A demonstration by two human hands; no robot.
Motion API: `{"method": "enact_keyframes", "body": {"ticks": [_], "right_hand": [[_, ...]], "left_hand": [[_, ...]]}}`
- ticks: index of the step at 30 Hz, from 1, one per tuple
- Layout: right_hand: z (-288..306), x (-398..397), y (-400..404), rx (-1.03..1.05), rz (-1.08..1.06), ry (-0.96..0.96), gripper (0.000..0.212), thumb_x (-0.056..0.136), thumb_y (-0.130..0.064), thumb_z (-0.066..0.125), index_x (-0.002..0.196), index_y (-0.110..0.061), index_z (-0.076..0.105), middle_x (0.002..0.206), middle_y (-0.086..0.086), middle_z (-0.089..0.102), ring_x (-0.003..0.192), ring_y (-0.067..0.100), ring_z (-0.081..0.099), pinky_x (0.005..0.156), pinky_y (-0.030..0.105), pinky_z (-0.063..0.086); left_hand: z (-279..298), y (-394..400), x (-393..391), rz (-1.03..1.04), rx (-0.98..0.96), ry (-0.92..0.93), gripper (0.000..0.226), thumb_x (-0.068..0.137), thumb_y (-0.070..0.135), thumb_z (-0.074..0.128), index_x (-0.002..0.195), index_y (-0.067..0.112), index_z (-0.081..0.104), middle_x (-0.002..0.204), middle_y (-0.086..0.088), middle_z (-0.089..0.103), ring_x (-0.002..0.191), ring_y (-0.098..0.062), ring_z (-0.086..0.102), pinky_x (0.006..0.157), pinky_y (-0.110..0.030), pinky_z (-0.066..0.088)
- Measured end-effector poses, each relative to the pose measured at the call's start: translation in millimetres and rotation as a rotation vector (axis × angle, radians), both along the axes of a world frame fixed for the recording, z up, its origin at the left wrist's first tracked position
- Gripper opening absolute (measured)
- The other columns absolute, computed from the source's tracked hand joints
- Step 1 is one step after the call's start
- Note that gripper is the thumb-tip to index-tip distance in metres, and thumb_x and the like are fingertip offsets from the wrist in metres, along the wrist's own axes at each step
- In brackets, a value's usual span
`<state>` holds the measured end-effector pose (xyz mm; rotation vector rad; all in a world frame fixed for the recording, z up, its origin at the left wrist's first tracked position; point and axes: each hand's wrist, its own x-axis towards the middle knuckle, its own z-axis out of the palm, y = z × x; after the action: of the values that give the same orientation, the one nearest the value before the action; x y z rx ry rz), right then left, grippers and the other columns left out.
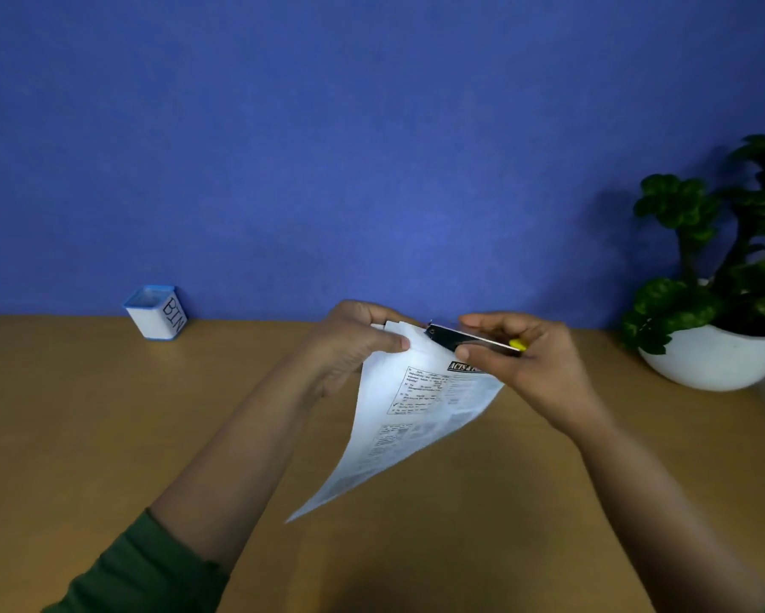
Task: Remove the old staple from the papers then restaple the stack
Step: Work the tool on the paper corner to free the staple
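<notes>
A stack of printed white papers (409,418) hangs in the air above the wooden table (106,413), its lower corner pointing down to the left. My left hand (354,342) pinches the stack at its top corner. My right hand (526,360) grips a small black stapler (456,338) with a yellow end, whose tip meets the same top corner of the papers. The staple itself is too small to make out.
A small white bin (156,312) with a blue rim and the word BIN stands at the back left by the blue wall. A potted green plant in a white bowl (712,360) sits at the right edge of the table.
</notes>
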<state>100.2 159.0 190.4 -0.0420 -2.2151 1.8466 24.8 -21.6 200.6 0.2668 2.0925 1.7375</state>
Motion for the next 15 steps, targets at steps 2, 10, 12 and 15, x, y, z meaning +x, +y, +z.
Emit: {"method": "enact_keyframes", "body": {"ticks": [2,10,12,15], "right_hand": [[13.1,0.7,8.6,0.039,0.018,0.0,0.024,0.069,-0.001,0.078,0.087,-0.015,0.07,0.059,-0.02,0.07,0.057,-0.012,0.062,0.056,0.002,0.045],[17.6,6.7,22.9,0.354,0.193,-0.043,0.015,0.067,-0.015,0.081,0.072,-0.024,0.071,0.116,-0.022,0.06,0.113,-0.01,0.054,0.089,0.014,0.045],[14.3,7.9,24.5,0.381,0.239,-0.092,0.012,0.068,-0.017,0.081,0.075,-0.02,0.071,0.099,-0.016,0.069,0.095,-0.004,0.062,0.081,0.021,0.048],[14.0,10.8,24.3,0.374,0.238,-0.076,0.012,0.07,-0.016,0.079,0.077,-0.018,0.069,0.078,0.008,0.071,0.068,0.007,0.062,0.062,0.019,0.047]], "left_hand": [[12.0,-0.1,0.9,-0.045,-0.028,-0.004,0.028,0.08,-0.011,0.062,0.078,0.014,0.073,0.074,-0.003,0.073,0.069,-0.019,0.068,0.071,-0.027,0.058],[29.1,5.9,8.6,-0.132,-0.019,-0.005,0.023,0.082,-0.01,0.061,0.092,0.007,0.072,0.083,-0.006,0.072,0.082,-0.026,0.066,0.084,-0.034,0.054],[29.2,7.9,9.3,-0.141,-0.029,0.0,0.023,0.081,-0.01,0.061,0.095,0.006,0.071,0.087,-0.009,0.071,0.083,-0.027,0.065,0.086,-0.034,0.053],[29.7,8.7,10.1,-0.136,-0.036,-0.001,0.023,0.08,-0.009,0.063,0.094,0.008,0.073,0.088,-0.008,0.071,0.085,-0.027,0.066,0.086,-0.035,0.053]]}}
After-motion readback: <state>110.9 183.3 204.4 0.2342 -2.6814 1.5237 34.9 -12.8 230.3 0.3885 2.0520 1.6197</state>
